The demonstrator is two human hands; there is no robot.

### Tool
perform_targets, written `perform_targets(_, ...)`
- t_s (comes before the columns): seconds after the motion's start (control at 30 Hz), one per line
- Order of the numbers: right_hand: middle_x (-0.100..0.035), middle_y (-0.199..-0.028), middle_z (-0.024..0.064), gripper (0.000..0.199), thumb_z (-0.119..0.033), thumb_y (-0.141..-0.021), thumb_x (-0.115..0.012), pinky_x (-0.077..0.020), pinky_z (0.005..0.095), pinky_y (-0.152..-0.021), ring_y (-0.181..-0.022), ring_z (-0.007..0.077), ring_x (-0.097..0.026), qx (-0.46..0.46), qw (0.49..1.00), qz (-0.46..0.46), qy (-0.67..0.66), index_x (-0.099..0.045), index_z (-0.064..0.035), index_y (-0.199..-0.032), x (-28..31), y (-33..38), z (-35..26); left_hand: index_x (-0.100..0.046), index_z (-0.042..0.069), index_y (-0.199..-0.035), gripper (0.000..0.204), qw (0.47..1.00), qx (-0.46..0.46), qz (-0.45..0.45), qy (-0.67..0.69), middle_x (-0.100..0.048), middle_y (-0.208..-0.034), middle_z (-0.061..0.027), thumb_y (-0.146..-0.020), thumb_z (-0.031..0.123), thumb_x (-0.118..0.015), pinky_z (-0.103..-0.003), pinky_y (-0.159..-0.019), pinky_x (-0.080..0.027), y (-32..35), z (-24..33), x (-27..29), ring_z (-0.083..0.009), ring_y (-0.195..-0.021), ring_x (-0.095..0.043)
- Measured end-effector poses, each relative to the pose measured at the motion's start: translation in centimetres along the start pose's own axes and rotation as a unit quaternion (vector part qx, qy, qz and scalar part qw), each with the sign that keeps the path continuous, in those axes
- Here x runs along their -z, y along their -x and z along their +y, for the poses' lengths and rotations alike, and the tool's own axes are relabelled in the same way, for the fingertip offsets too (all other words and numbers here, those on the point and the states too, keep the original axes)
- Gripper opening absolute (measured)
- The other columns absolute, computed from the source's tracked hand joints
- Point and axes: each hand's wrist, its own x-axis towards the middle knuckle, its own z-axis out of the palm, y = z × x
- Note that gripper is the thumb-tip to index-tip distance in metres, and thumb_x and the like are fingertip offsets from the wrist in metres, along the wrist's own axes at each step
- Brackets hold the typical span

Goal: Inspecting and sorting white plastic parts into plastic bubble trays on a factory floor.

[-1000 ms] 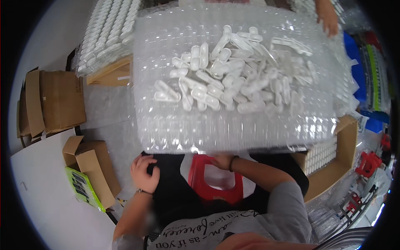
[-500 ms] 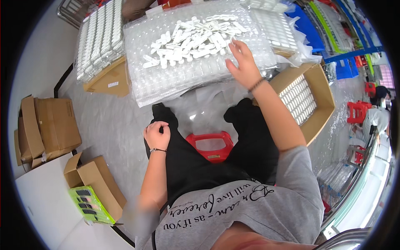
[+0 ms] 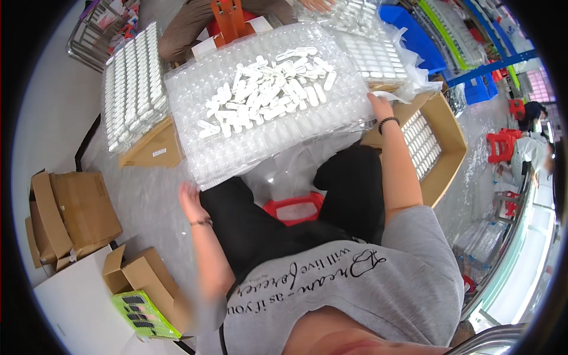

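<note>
The seated person holds a large clear plastic blister tray [image 3: 269,112] across the knees, one hand at each end. The left hand [image 3: 190,198] sits at the tray's near-left corner, fingers spread and pressed to its edge; whether it grips or merely steadies cannot be told. The right hand [image 3: 378,106], with a dark bead bracelet at the wrist, lies against the right edge, its fingers partly hidden by the plastic, so its closure cannot be told either. The two-ended hold appears to keep the flexible tray level, so that the loose heap of small white plastic pieces [image 3: 263,92] stays gathered on its middle instead of sliding off. A red plastic stool [image 3: 294,208] shows between the legs. To the right stands an open cardboard box [image 3: 435,139] packed with filled trays; to the left a stack of filled trays [image 3: 131,92] rests on a flat carton [image 3: 155,148]. Empty cartons [image 3: 65,216] lie at far left, one with a green sheet [image 3: 143,313]. The floor [image 3: 142,201] is pale grey and glossy. Another person's hand [image 3: 318,5] works at the top edge; blue bins [image 3: 414,35] line the far right.
</note>
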Motion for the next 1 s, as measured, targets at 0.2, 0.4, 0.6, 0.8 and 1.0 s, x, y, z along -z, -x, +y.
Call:
perform_targets(0.2, -0.037, -0.142, 0.0065, 0.070, -0.044, -0.081, -0.067, -0.0351, 0.0438, -0.096, -0.132, 0.0258, -0.029, -0.108, 0.902, -0.285, -0.305, -0.041, -0.0134, -0.138, 0.4, 1.6, 8.3, -0.048, 0.002, -0.128, 0.051, 0.950, 0.135, -0.246, 0.137, -0.054, -0.127, -0.0130, -0.089, 0.034, -0.055, -0.044, -0.105, -0.036, -3.6, 3.5, -4.9, -0.0307, -0.120, -0.049)
perform_targets(0.4, -0.053, -0.120, 0.0013, 0.060, -0.044, -0.073, -0.064, -0.0267, 0.0436, -0.097, -0.109, 0.0221, -0.042, -0.101, 0.882, -0.217, -0.406, -0.050, -0.0174, -0.124, 0.0, 5.4, 7.0, -0.046, 0.002, -0.129, 0.058, 0.955, 0.197, -0.220, 0.036, -0.057, -0.124, -0.0134, -0.079, 0.023, -0.066, -0.047, -0.099, -0.042, -3.2, 3.0, -2.8, -0.0319, -0.116, -0.053)
perform_targets(0.6, -0.050, -0.125, 0.0013, 0.064, -0.045, -0.071, -0.066, -0.0304, 0.0380, -0.093, -0.104, 0.0244, -0.044, -0.148, 0.883, -0.140, -0.422, -0.049, -0.0144, -0.125, 0.6, 4.6, 7.7, -0.045, 0.002, -0.130, 0.061, 0.946, 0.205, -0.251, 0.030, -0.056, -0.126, -0.0127, -0.080, 0.029, -0.066, -0.045, -0.101, -0.041, -2.3, 2.9, -2.0, -0.0304, -0.118, -0.051)
perform_targets(0.8, -0.049, -0.106, -0.0005, 0.059, -0.048, -0.070, -0.066, -0.0363, 0.0317, -0.066, -0.079, 0.0156, -0.045, -0.099, 0.910, -0.095, -0.392, -0.049, -0.0250, -0.121, 1.9, 4.9, 6.8, -0.047, 0.005, -0.132, 0.061, 0.950, 0.130, -0.284, 0.005, -0.052, -0.134, -0.0096, -0.085, 0.040, -0.062, -0.045, -0.100, -0.041, 0.1, 5.2, -1.4, -0.0273, -0.123, -0.050)
perform_targets(1.0, -0.052, -0.107, -0.0051, 0.061, -0.052, -0.072, -0.062, -0.0325, 0.0264, -0.055, -0.070, 0.0125, -0.044, -0.134, 0.890, -0.168, -0.401, -0.049, -0.0234, -0.125, 1.4, 2.2, 8.4, -0.046, 0.005, -0.134, 0.061, 0.954, 0.116, -0.277, -0.012, -0.051, -0.135, -0.0108, -0.088, 0.042, -0.058, -0.047, -0.100, -0.042, -2.2, 3.9, -0.9, -0.0280, -0.126, -0.048)
